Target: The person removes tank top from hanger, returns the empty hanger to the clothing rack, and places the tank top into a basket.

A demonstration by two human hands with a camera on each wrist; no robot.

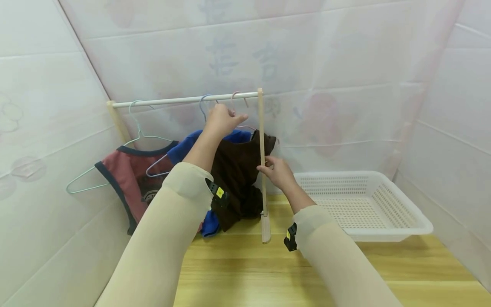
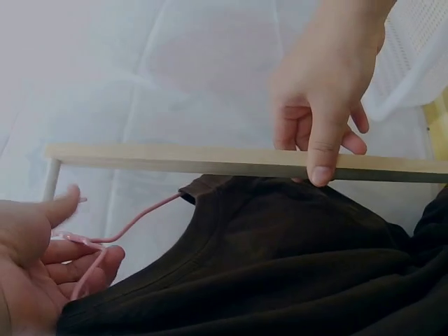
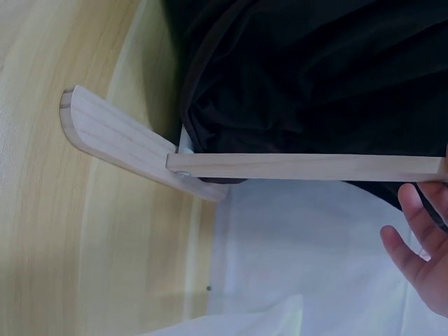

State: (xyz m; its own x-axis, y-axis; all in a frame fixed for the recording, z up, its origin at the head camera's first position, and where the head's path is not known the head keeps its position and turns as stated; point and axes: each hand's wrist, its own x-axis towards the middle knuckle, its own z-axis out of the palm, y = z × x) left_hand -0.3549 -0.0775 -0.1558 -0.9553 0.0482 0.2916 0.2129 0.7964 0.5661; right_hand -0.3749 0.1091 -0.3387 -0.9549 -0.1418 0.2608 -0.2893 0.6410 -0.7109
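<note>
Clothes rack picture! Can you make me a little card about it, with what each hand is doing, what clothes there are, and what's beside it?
Rack: white rod between wooden posts
Left hand: holds the pink hanger below the rod
Right hand: pinches the right post between thumb and fingers
Clothes, left: red top with dark trim, on a green hanger
Clothes, middle: blue garment, partly hidden
Clothes, right: dark brown garment on the pink hanger
Beside the rack: white basket, to the right on the wooden table
</note>
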